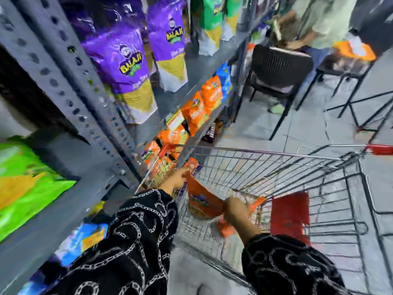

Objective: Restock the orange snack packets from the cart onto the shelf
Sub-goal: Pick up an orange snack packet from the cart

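Both my hands reach into the wire cart (pixel 276 162). My left hand (pixel 177 177) grips the top edge of an orange snack packet (pixel 201 196) near the cart's left wall. My right hand (pixel 235 209) is closed on an orange packet (pixel 255 204) lying low in the basket; how many it holds is unclear through the blur. Several orange packets (pixel 204 105) stand in a row on a lower grey shelf (pixel 197 135) beyond the cart. A red flap (pixel 290 216) hangs on the cart's near end.
Purple bags (pixel 119 60) and green bags (pixel 210 15) fill the upper shelf. Green and blue bags (pixel 25 184) sit on the near left shelves. A black chair (pixel 278 69), a table and a seated person (pixel 323 20) are ahead on the right. The floor is grey tile.
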A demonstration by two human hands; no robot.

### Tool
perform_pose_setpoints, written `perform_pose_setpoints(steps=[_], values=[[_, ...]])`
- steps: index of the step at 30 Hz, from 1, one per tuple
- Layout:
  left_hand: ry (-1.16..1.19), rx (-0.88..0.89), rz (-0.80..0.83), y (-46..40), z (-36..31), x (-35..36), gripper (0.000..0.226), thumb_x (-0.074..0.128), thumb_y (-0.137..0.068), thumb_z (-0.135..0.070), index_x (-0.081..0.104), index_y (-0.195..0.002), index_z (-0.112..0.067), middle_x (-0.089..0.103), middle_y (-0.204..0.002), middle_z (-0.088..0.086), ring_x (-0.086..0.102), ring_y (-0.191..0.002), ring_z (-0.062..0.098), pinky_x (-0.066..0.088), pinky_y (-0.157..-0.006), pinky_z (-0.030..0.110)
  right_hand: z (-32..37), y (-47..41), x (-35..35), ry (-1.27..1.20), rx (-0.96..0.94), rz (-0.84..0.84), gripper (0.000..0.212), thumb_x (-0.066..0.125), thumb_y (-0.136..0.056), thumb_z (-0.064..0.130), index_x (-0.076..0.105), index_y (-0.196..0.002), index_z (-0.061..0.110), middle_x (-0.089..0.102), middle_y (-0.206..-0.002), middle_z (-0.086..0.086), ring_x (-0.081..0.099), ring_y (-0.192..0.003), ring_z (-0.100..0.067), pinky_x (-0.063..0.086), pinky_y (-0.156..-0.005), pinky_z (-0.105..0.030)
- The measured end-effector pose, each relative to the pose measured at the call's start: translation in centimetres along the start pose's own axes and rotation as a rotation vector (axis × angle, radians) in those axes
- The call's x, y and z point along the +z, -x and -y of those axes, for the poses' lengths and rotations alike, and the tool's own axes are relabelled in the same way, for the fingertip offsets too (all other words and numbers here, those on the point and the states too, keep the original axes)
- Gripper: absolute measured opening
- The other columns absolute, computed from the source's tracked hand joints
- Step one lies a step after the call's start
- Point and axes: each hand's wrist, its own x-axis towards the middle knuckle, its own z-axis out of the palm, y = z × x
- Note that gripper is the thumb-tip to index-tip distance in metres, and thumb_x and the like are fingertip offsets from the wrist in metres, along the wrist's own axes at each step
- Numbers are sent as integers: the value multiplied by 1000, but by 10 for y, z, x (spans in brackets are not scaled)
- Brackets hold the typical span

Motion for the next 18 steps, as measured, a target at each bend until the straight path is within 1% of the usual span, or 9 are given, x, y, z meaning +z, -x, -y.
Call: perform_pose_setpoints(steps=[2, 4, 5, 7, 10, 12, 14, 16, 18], values=[[29, -45, -70, -4, 2, 8, 27, 46, -89, 5, 53, -115, 4, 56, -101, 14, 49, -84, 19, 43, -73, 29, -4, -3, 0, -117, 31, -69, 17, 57, -82, 13, 65, -91, 1, 69, -99, -23, 64, -96, -33, 51, -74, -36], [168, -163, -190, 0, 5, 8, 10, 54, -85, -1, 62, -81, -5, 55, -79, 11, 52, -61, 16, 45, -57, 19, -10, -5, 2, -209, 80, -136, 15, 54, -85, 15, 64, -77, 6, 70, -98, -21, 64, -96, -33, 48, -74, -36], [233, -165, -229, -2, 10, 7, 12, 57, -82, 0, 63, -74, -6, 56, -73, 8, 53, -55, 15, 47, -54, 19, -11, -3, -1, -230, 88, -171, 17, 53, -86, 16, 62, -73, 11, 71, -98, -18, 65, -96, -32, 44, -74, -35], [225, -62, -233, 15, 9, 1, 9, 59, -83, 2, 66, -78, -3, 60, -73, 3, 59, -58, 12, 49, -54, 18, -11, 3, -5, -278, 101, -307, 14, 54, -86, 16, 67, -81, 14, 72, -97, -12, 64, -96, -29, 39, -79, -35], [318, 78, -223, 35, 11, -7, 23, 55, -86, 2, 58, -75, -17, 67, -68, -10, 62, -65, 8, 51, -61, 13, -3, 16, -25, -687, -12, -530, 12, 58, -89, 17, 63, -88, 5, 54, -99, -11, 51, -92, -23, 36, -77, -30], [362, 154, -301, 48, 6, -15, 13, 57, -88, -11, 60, -99, -19, 71, -95, 1, 63, -89, 19, 53, -85, 34, 10, 34, -46, -884, -77, -605, 19, 51, -93, 19, 53, -86, 2, 47, -91, -9, 45, -83, -21, 34, -71, -31], [395, 204, -391, 55, 2, -22, 42, 52, -91, -29, 44, -131, -18, 57, -130, 14, 55, -116, 29, 44, -102, 48, 23, 51, -68, -903, -168, -679, 27, 42, -97, 27, 43, -81, 6, 52, -74, -14, 50, -68, -26, 37, -60, -36], [387, 263, -543, 108, -28, -39, 49, 46, -94, -30, 34, -138, -9, 52, -133, 21, 52, -120, 35, 44, -99, 47, 38, 73, -92, -887, -254, -742, 28, 38, -98, 32, 35, -77, 14, 53, -66, -15, 52, -60, -30, 37, -55, -37], [416, 302, -719, 154, -54, -59, 41, 42, -97, -23, 40, -130, -1, 60, -117, 27, 57, -107, 39, 46, -82, 42, 54, 100, -122, -896, -311, -814, 26, 39, -98, 32, 35, -77, 18, 51, -64, -10, 48, -59, -28, 30, -55, -33]])
